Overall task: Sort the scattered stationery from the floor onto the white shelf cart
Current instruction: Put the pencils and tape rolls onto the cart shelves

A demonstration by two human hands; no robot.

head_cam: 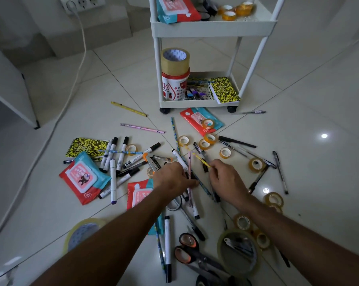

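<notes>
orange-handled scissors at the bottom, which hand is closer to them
Neither clearly. The scissors lie on the floor between the forearms, well below both hands. The left hand holds several pens; the right hand pinches a yellow pencil.

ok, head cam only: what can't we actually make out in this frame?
- Top shelf of the cart: cut off by the upper edge.
- Left hand: its palm hides how many pens it grips.
- Wipes pack under the left forearm: mostly covered.
- Scissors: blades run off the bottom edge, blurred.
- Pen tray on the bottom shelf: items too small to count.
- Right hand pinches a yellow pencil; lower end hidden.
</notes>
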